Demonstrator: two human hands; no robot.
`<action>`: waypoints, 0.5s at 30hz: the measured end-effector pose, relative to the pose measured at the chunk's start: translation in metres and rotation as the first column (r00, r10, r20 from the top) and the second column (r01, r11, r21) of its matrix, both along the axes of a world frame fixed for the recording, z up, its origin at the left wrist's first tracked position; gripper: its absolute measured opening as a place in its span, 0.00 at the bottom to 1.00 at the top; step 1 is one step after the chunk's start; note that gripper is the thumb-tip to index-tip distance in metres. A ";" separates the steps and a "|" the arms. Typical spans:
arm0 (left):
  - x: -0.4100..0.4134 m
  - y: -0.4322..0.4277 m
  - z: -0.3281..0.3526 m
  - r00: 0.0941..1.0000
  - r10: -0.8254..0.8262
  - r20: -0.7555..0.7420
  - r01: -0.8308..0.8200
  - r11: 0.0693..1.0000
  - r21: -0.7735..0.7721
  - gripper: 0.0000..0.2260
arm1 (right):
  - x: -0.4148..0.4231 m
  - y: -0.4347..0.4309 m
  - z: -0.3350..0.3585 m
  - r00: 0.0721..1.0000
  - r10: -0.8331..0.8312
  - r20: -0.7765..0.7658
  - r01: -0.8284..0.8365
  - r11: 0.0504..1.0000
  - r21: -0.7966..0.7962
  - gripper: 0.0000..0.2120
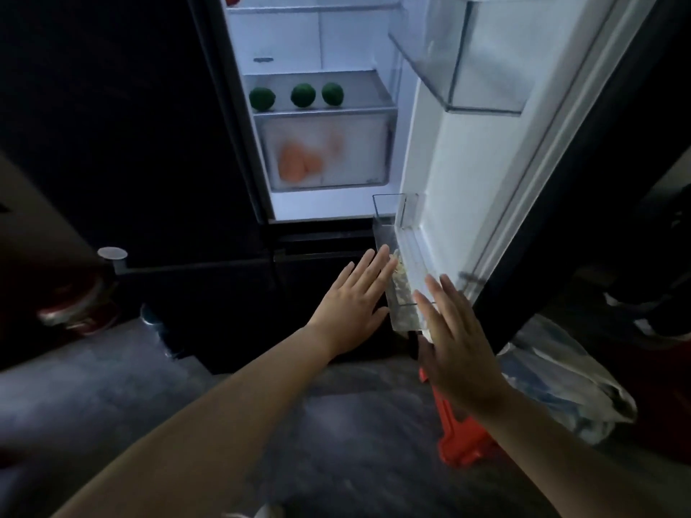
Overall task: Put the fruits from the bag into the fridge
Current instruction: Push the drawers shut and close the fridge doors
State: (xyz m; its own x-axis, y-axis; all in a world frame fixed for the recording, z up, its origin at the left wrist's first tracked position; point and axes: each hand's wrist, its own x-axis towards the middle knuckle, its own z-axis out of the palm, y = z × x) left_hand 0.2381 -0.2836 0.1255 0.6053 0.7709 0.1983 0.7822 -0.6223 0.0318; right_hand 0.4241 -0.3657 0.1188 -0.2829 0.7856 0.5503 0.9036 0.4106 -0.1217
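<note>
Open fridge [441, 151], three green fruits [303, 95] on shelf; both hands [355, 304] [460, 345] fingers spread, empty; no legible writing

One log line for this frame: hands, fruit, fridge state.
left hand: open, empty | right hand: open, empty, by lower door bin | three green fruits on shelf | fridge door open

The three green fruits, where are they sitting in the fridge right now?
In the head view, the three green fruits sit in a row on the lit shelf directly above the frosted drawer holding orange produce, upper centre, well beyond both hands.
</note>
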 end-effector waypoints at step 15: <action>-0.043 -0.034 0.011 0.991 0.079 0.112 -0.094 0.985 0.143 0.32 | -0.056 0.027 0.014 0.982 0.188 -0.012 -0.181 0.959 0.217 0.28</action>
